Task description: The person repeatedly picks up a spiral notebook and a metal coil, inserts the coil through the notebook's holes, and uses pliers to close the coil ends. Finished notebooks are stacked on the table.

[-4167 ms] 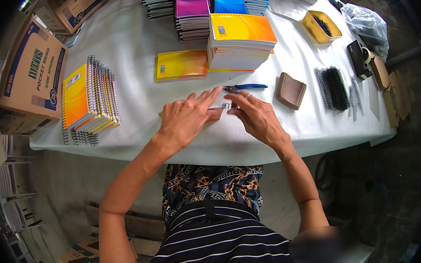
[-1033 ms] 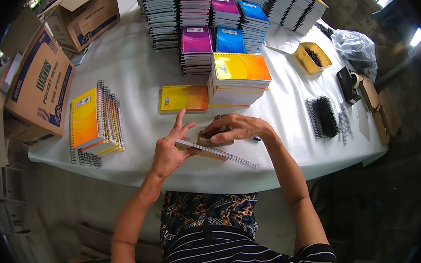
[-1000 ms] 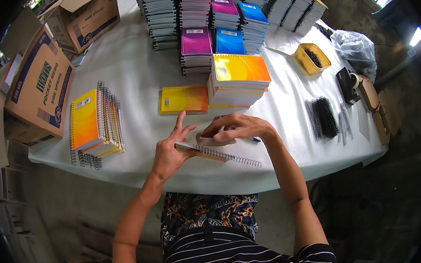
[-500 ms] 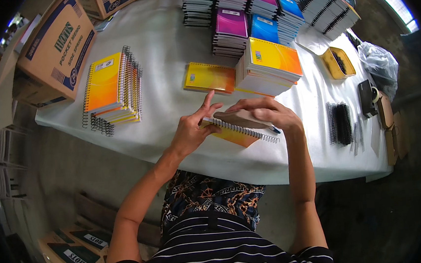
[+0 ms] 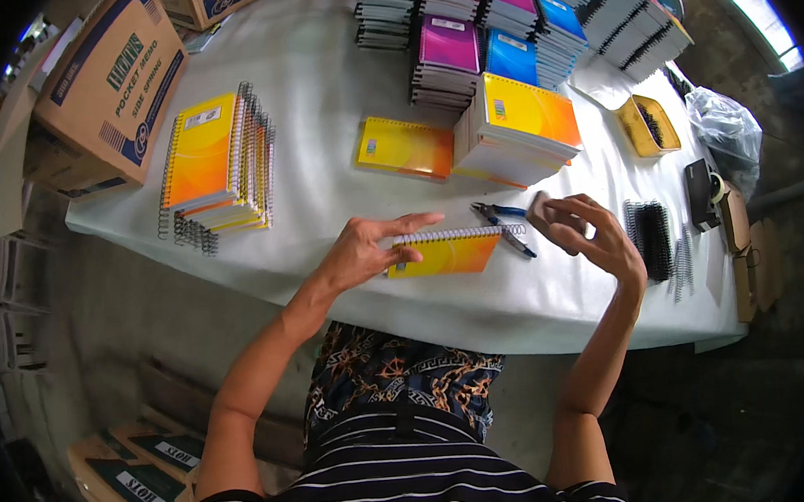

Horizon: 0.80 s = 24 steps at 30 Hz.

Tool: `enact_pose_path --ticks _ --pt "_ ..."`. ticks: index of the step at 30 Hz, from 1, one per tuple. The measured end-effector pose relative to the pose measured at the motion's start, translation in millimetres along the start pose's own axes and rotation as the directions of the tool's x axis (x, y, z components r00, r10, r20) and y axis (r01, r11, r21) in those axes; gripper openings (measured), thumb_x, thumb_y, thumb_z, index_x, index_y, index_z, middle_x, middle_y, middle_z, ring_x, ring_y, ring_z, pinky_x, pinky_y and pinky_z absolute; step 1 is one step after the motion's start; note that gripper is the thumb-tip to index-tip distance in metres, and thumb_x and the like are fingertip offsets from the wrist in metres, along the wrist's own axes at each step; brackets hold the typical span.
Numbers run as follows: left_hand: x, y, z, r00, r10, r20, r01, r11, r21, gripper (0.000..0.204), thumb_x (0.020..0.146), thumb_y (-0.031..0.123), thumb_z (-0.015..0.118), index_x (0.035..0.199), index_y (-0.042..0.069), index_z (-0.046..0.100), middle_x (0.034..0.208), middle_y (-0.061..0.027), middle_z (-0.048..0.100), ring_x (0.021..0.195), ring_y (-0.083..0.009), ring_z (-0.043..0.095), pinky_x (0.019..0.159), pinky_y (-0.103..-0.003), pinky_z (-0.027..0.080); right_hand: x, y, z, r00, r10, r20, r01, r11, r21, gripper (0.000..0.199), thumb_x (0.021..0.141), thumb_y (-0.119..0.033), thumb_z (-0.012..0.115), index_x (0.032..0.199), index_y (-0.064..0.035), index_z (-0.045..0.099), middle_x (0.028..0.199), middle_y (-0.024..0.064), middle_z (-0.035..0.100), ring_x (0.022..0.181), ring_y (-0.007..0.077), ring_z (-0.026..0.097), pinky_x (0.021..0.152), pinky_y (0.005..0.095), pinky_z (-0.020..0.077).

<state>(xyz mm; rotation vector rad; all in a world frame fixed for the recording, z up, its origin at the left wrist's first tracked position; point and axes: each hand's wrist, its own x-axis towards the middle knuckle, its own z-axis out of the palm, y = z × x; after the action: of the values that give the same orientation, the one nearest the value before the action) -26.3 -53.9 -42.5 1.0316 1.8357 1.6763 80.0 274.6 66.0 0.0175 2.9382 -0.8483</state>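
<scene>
My left hand (image 5: pixel 364 251) grips the left end of a yellow-orange notebook (image 5: pixel 459 254), thumb in front and fingers behind. The notebook's spiral edge is uppermost, and a loose end of the coil sticks out past its right side. In my right hand (image 5: pixel 606 242) is a brown, smooth-looking block (image 5: pixel 551 225), held off to the right of the notebook; its exact kind I cannot tell. Blue-handled pliers (image 5: pixel 503 213) lie on the table between the notebook and the block.
Coil-bound yellow notebooks (image 5: pixel 204 158) are piled at left beside a large carton (image 5: pixel 115 85). Farther back stand a thick yellow stack (image 5: pixel 516 133), a low yellow stack (image 5: pixel 403 147) and purple and blue notebooks (image 5: pixel 511 54). At right are a yellow tub (image 5: pixel 641 138) and black coils (image 5: pixel 648 239).
My right hand has moved right with the brown block, away from the notebook's coil. The notebook now stands more level, and the pliers have come into fuller view.
</scene>
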Motion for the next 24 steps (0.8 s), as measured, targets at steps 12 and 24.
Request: enact_pose_path --ticks 12,24 --pt "4 -11 -3 0.991 0.125 -0.037 -0.122 0.989 0.085 0.06 0.082 0.044 0.067 0.128 0.005 0.061 0.13 -0.0075 0.063 0.13 -0.0248 0.051 0.109 -0.037 0.04 16 -85 122 0.893 -0.353 -0.278 0.288 0.924 -0.25 0.026 0.08 -0.011 0.072 0.105 -0.0078 0.065 0.101 0.0058 0.059 0.098 0.0261 0.056 0.09 0.0388 0.0422" --pt "2 0 14 0.995 0.043 -0.088 -0.031 0.991 0.133 0.05 0.092 0.035 0.062 0.131 0.003 0.058 0.13 -0.0107 0.063 0.123 -0.0228 0.057 0.103 -0.034 0.045 8 32 129 0.88 -0.246 -0.406 0.067 0.911 -0.407 0.044 0.093 -0.02 0.059 0.135 -0.0082 0.049 0.128 0.0224 0.048 0.12 0.0382 0.046 0.103 0.0545 0.033"
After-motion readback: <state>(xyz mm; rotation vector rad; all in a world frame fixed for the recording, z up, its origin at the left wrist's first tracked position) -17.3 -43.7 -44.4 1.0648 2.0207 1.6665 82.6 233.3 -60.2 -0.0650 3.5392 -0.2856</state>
